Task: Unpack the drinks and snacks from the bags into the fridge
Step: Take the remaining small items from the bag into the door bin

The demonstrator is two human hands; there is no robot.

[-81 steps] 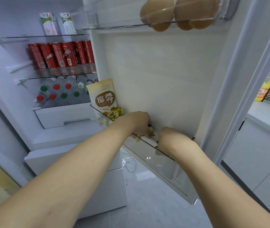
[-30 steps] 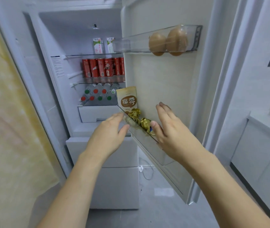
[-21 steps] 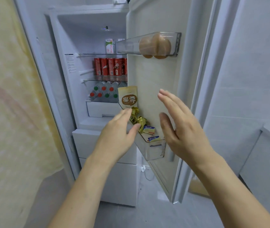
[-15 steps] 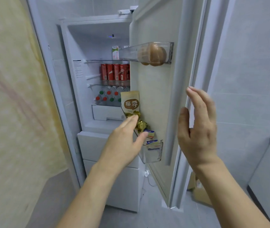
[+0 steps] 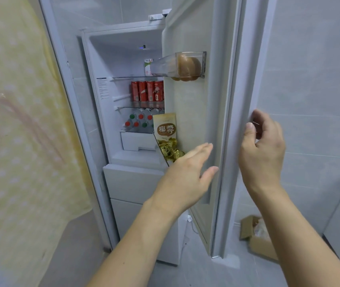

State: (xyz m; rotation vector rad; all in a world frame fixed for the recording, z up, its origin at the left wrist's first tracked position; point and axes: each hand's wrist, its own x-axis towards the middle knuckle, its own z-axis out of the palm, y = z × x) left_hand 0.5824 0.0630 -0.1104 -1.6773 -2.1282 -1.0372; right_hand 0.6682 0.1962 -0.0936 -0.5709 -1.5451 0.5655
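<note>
Fridge stands open: cans on the middle shelf, snack bag in the lower door bin. Right hand curls round the door edge; left hand hovers flat, fingers straight.

The fridge door stood half open, so the gap into the fridge was narrow. The left hand hung in that gap with flat fingers, in front of the low door bin. The right hand curled round the door's outer edge. The top shelf had room beside a milk carton. Red cans and bottles filled the shelves below. A snack bag and gold candies filled the low bin. Eggs sat in the top bin. A cardboard box lay on the floor behind the door.
</note>
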